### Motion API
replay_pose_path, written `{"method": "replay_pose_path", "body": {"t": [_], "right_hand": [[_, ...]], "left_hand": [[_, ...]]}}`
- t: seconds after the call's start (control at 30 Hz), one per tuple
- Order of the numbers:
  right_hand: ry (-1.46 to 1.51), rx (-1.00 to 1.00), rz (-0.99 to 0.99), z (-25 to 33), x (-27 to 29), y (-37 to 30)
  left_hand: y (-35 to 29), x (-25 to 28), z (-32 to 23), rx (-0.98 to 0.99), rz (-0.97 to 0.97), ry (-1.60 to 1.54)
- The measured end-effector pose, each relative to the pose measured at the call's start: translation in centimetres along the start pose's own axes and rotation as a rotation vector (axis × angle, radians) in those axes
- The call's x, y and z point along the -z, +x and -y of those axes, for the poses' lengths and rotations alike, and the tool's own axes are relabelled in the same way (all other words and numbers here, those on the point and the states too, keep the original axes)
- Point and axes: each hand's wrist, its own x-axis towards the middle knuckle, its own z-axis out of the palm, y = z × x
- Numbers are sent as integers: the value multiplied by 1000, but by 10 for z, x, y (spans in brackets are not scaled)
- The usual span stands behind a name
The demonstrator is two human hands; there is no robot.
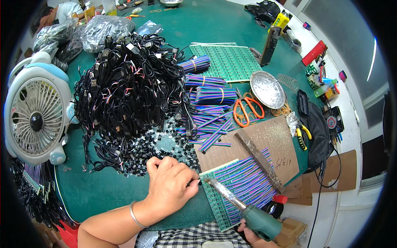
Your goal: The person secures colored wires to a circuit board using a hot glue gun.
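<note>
My right hand (249, 235), at the lower edge, grips the green handle of a soldering iron (261, 223). The iron's metal barrel slants up and left, its tip over the corner of a green circuit board panel (211, 203). Beside that corner my left hand (171, 184) is closed, thumb and fingers pinched on a small black part at the board's edge; the fingers mostly hide it. Rows of blue, purple and black ribbon wires (242, 177) run right from the panel. Across them lies a stained bar (260, 163), and a brown board (285, 144) is underneath.
A large heap of black cables (128, 82) and loose small black connectors (144, 155) lies left of centre. Bundled wires (213, 95), orange-handled scissors (248, 109), a metal dish (268, 89) and stacked green panels (227, 62) stand beyond. A fan (37, 120) is at left; a person (62, 12) sits far left.
</note>
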Motion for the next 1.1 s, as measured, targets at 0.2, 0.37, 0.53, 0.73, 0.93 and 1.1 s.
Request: {"method": "replay_pose_path", "body": {"t": [0.2, 0.37, 0.53, 0.73, 0.93, 1.1], "right_hand": [[64, -4, -61, 12, 3, 9], [112, -9, -101, 23, 8, 17], [150, 40, -132, 33, 12, 31], [360, -151, -125, 18, 9, 24], [524, 0, -228, 11, 3, 24], [492, 7, -268, 6, 4, 20]], "left_hand": [[-1, -1, 1, -4, -5, 3], [-1, -1, 1, -9, -18, 2], [0, 0, 2, -8, -13, -1], [1, 2, 0, -13, -19, 8], [-3, 19, 2, -24, 56, 93], [3, 46, 20, -60, 48, 384]]}}
